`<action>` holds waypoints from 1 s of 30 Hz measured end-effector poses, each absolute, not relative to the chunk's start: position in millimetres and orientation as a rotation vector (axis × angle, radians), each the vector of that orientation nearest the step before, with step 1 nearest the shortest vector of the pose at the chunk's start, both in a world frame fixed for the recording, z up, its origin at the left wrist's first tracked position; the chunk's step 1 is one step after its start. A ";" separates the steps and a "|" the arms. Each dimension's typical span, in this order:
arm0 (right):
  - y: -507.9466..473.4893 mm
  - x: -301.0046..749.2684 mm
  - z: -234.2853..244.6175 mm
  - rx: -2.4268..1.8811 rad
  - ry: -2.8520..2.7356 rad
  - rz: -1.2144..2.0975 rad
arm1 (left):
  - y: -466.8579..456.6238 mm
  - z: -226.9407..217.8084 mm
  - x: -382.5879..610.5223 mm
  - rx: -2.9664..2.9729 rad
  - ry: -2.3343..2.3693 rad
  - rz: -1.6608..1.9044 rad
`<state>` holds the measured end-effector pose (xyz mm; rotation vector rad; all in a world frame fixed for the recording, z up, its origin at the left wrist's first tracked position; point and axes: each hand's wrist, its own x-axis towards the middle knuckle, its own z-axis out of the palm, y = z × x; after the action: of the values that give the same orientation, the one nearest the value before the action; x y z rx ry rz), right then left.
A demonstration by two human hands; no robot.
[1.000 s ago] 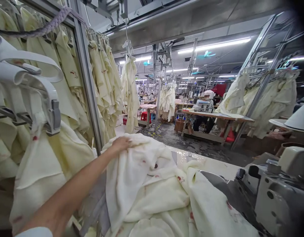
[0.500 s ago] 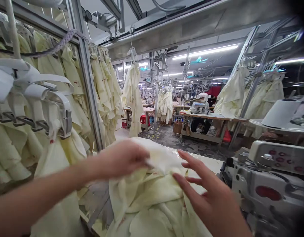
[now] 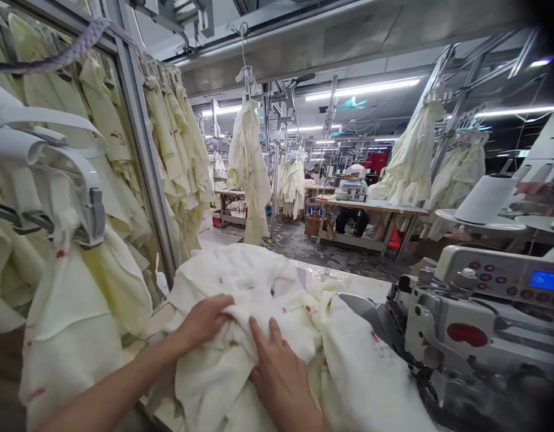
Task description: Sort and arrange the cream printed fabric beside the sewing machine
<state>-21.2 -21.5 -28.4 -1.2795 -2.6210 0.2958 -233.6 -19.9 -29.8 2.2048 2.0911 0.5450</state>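
A heap of cream fabric pieces (image 3: 241, 276) with small red prints lies on the worktable in front of me. My left hand (image 3: 202, 322) grips a fold of this cloth near the heap's left side. My right hand (image 3: 279, 375) lies flat on the fabric just to the right, fingers together and pointing away from me. A grey sewing machine (image 3: 479, 324) with a blue display stands at the right, close to the cloth.
Cream garments hang from clips on a rail at the left (image 3: 70, 180) behind a metal post (image 3: 144, 156). More garments hang from overhead lines (image 3: 252, 162). Thread cones (image 3: 488, 201) stand at the right. Other sewing tables (image 3: 371, 210) and a person sit across the aisle.
Both hands have dropped onto the heap: my left hand pulled back toward me with a fold of cloth, and my right hand, raised half a second ago, now presses on the fabric.
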 end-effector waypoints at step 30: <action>23.9 -44.2 4.3 -0.925 -2.826 0.224 | -64.4 -72.9 -238.9 1.845 2.098 1.134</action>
<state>-44.2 23.9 4.3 -0.9247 -2.8259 0.2240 -238.9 -64.4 -72.9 1.8449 2.0978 1.1340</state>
